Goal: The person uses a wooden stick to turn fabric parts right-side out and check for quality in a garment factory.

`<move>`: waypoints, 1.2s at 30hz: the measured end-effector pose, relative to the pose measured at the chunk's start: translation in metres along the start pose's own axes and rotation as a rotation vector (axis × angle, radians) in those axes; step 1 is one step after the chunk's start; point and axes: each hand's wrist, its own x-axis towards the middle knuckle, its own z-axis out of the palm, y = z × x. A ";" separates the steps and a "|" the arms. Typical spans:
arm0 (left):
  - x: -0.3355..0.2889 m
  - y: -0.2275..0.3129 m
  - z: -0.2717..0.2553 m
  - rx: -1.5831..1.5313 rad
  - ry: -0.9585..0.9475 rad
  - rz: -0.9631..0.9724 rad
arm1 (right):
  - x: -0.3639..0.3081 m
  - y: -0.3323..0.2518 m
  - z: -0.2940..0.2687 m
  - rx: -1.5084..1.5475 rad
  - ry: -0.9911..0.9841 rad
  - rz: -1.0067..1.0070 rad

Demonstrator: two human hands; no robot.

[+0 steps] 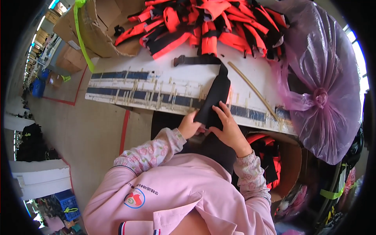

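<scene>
White and worn, the counter [145, 64] runs across the view just beyond the person's two hands. The left hand [188, 126] pinches the lower left edge of a black band [215, 92] between thumb and fingers; the right hand [228, 127] lies along its right edge, fingers spread and thumb near the lower end, though how firmly it grips I cannot tell. Held between them, the band slopes up over the counter's near edge and away from the hands. It looks smooth and wide at the bottom, then narrows to a strap that bends left and ends in a dark buckle [179, 60].

Dark stripes and scraps of tape mark the counter's front. A thin wooden stick [251, 87] lies slantwise to the right of the band, and behind is a heap of orange-and-black pieces [209, 39]. A knotted purple bag [321, 98] bulges at the right; a cardboard box [291, 168] holding similar pieces stands below. Red lines cross the grey floor [96, 129] at left.
</scene>
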 end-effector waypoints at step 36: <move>0.000 -0.014 0.020 -0.433 -0.076 -0.342 | 0.005 0.017 0.029 -0.373 0.029 -0.046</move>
